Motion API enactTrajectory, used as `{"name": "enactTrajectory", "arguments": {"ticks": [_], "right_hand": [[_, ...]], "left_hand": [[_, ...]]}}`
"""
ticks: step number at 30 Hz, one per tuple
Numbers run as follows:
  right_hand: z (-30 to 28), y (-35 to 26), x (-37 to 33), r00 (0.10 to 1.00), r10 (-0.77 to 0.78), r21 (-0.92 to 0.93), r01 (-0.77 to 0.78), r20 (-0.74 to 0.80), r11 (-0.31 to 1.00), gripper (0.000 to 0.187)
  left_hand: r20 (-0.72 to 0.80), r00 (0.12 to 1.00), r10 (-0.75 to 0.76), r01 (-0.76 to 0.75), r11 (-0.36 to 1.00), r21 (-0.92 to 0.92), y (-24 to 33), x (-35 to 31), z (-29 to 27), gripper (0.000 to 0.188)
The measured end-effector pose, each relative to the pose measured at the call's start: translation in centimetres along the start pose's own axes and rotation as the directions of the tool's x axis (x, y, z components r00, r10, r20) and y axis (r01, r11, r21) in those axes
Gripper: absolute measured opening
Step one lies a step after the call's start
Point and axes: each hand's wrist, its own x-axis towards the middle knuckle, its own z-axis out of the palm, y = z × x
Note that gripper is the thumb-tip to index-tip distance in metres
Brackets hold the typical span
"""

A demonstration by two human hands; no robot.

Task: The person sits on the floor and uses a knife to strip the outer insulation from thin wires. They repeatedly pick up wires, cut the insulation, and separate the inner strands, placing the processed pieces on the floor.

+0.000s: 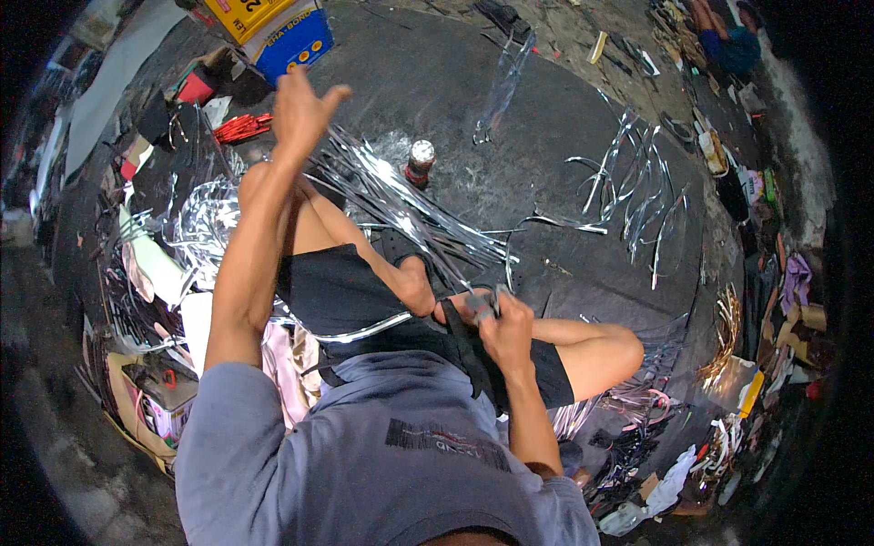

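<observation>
My left hand (303, 114) is stretched forward, thumb spread away from the fingers, just in front of a blue and yellow box (289, 44). Nothing shows in it. Close to my lap, my right hand (507, 329) is closed round a small grey object (482, 305), mostly covered by the fingers; its kind is unclear. Between my hands a bundle of shiny silver strips (410, 205) lies across the dark mat, its near end by my foot. One more silver strip (364, 333) crosses my black shorts. A red can with a white-smeared top (420, 162) stands beyond the bundle.
Loose silver strips (628, 182) are spread on the mat (546, 118) at the right. Red strips (243, 128) lie at the far left. Scraps and brown strips (726, 337) crowd the right edge; a carton (137, 400) stands at left. Another person (728, 41) is at far right.
</observation>
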Motion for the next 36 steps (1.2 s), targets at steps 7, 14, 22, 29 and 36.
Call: {"name": "enactTrajectory", "arguments": {"ticks": [7, 14, 22, 29, 36], "right_hand": [[3.8, 4.4, 3.2, 0.950, 0.307, -0.241, -0.285, 0.060, 0.928, 0.021], [3.4, 4.1, 2.8, 0.921, 0.362, -0.049, -0.359, 0.142, 0.932, 0.025], [-0.6, -1.8, 5.0, 0.980, 0.070, 0.904, -0.198, 0.185, 0.380, 0.049], [-5.5, -6.4, 7.0, 0.967, 0.169, 0.542, -0.041, -0.189, 0.839, 0.029], [-7.7, -7.4, 6.8, 0.925, -0.117, 0.055, 0.146, -0.360, 0.988, 0.018]], "left_hand": [[0.920, 0.113, 0.376, -0.327, 0.888, -0.323, 8.8, -19.9, -8.1, 0.037], [0.895, 0.120, 0.429, -0.153, 0.899, -0.410, 8.1, -23.7, -7.4, 0.022], [0.603, 0.737, 0.307, 0.301, 0.649, -0.699, 15.3, -17.5, -6.1, 0.017], [0.629, 0.739, 0.242, 0.610, 0.156, -0.777, 20.7, -13.8, -7.6, 0.012], [0.597, 0.774, 0.211, 0.594, 0.083, -0.800, 21.2, -14.8, -7.6, 0.013]]}}
